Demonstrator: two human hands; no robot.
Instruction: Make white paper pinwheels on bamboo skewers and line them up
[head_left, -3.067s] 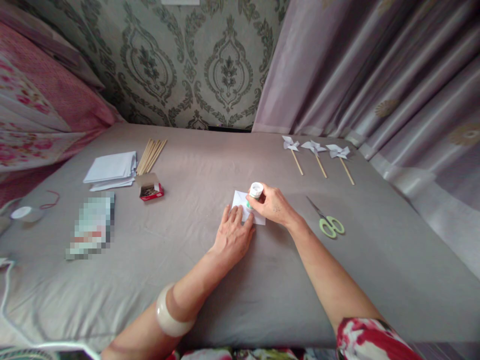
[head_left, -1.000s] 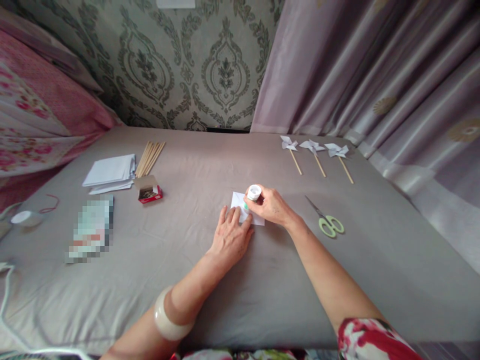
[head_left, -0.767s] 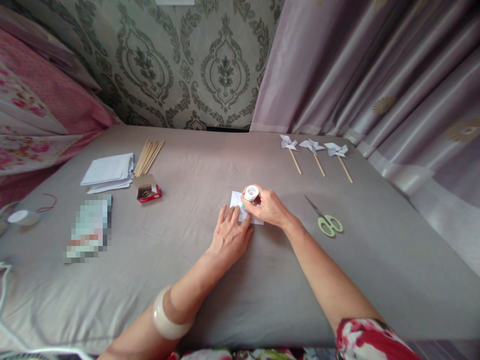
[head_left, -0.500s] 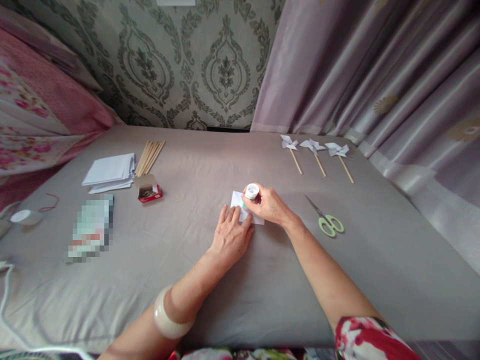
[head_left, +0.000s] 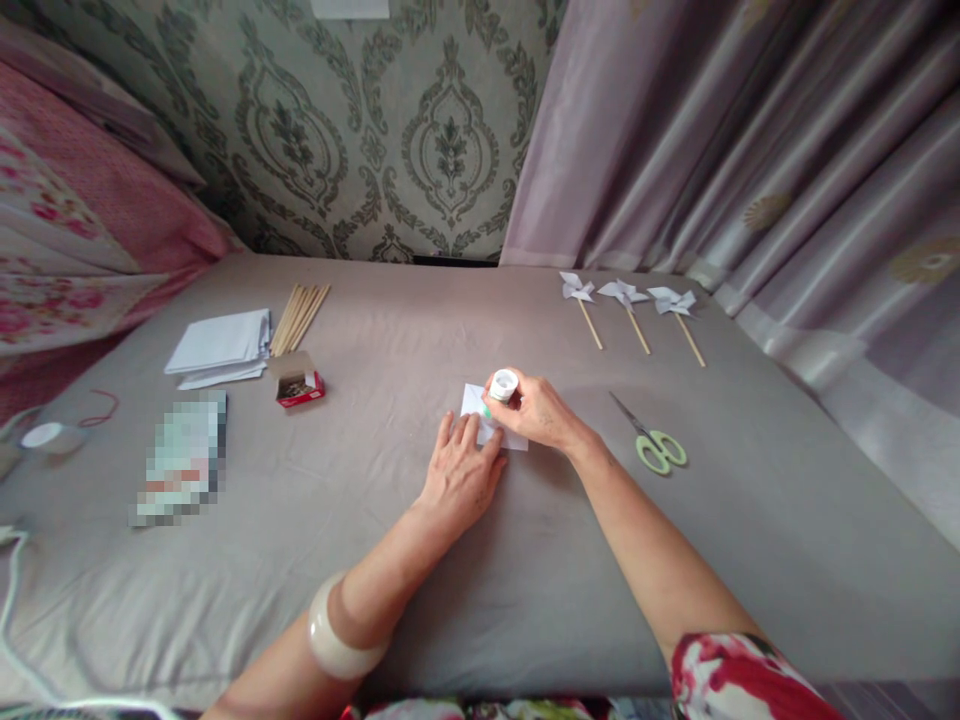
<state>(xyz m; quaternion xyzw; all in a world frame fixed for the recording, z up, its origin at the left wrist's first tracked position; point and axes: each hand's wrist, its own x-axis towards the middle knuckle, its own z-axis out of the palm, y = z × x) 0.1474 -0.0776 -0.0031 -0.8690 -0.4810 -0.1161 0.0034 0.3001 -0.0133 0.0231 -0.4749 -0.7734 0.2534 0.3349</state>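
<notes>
A small white piece of paper [head_left: 472, 398] lies on the cloth-covered surface in the middle of the head view. My left hand [head_left: 463, 470] rests flat on its near edge, fingers spread. From the right, my right hand [head_left: 541, 410] grips a white glue stick [head_left: 505, 384], with its round white end up and its lower end against the paper. A bit of green shows low down on the stick. Fingers cover part of both paper and stick. Green-handled scissors [head_left: 660, 450] lie right of my right hand, blades pointing away to the left.
Three paper pinwheels on sticks [head_left: 624, 294] lie at the back right. To the left are a stack of white paper [head_left: 217, 342], several wooden sticks [head_left: 300, 318], an open red box of small metal pieces [head_left: 300, 390], a blurred packet [head_left: 180, 460] and a white cable [head_left: 13, 600].
Both hands hold nearly the same place, with the glue stick still against the paper. The whole view has shifted very slightly.
</notes>
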